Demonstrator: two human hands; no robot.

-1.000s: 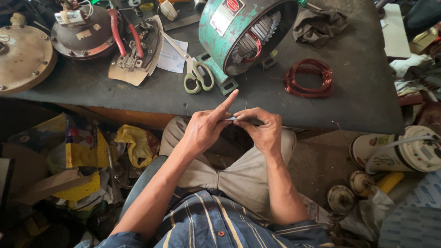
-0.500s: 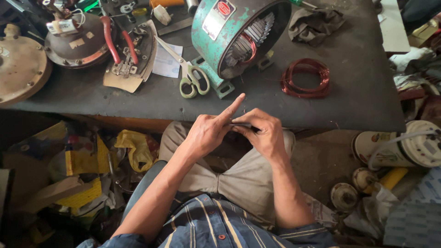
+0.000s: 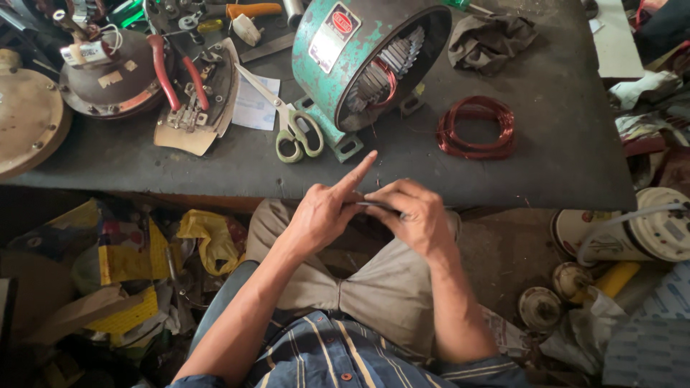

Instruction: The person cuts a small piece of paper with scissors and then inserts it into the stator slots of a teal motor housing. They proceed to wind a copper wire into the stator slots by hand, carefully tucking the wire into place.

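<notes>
Scissors (image 3: 295, 129): on the bench (image 3: 560, 165), untouched.
Left hand (image 3: 320, 215): we pinch one end of the thin strip (image 3: 374, 206) — index finger extended.
Right hand (image 3: 417, 215): closed on the other end, over our lap.
Motor stator (image 3: 366, 65): partly wound — copper coil (image 3: 476, 128) lies loose beside it.

The person wears a dark blue shirt (image 3: 345, 356) with pale stripes and small buttons down the front, its short sleeves leaving both forearms bare. Beige trousers (image 3: 374, 287) cover the lap. Left hand (image 3: 320, 215) and right hand (image 3: 420, 215) are ungloved.
</notes>
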